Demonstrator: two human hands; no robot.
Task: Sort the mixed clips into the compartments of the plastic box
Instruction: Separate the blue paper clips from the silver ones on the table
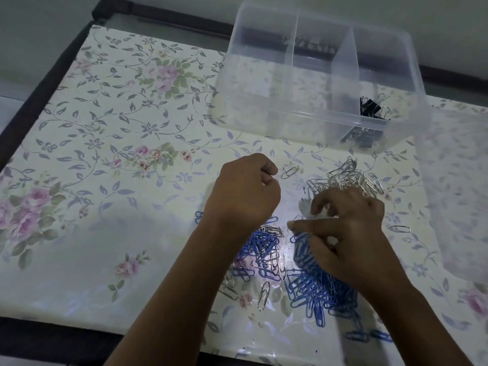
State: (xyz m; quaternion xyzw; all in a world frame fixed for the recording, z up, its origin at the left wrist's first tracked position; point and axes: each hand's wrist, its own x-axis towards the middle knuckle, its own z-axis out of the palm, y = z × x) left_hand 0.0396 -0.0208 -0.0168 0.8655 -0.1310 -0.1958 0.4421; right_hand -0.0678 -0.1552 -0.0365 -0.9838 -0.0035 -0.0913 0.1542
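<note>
two heaps of mixed clips (pixel 266 249) on floral table (pixel 105 128); left hand (pixel 245 191) fisted above, contents unseen; right hand (pixel 351 228) bent-fingered among them, grip unclear. plastic box (pixel 264 75) beyond, black binder clips (pixel 371 107) in right compartment.

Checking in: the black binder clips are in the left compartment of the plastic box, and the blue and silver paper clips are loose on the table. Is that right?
Not quite. The head view shows the black binder clips in the right compartment of the plastic box, not the left. The blue paper clips and silver paper clips are loose on the table.
</note>
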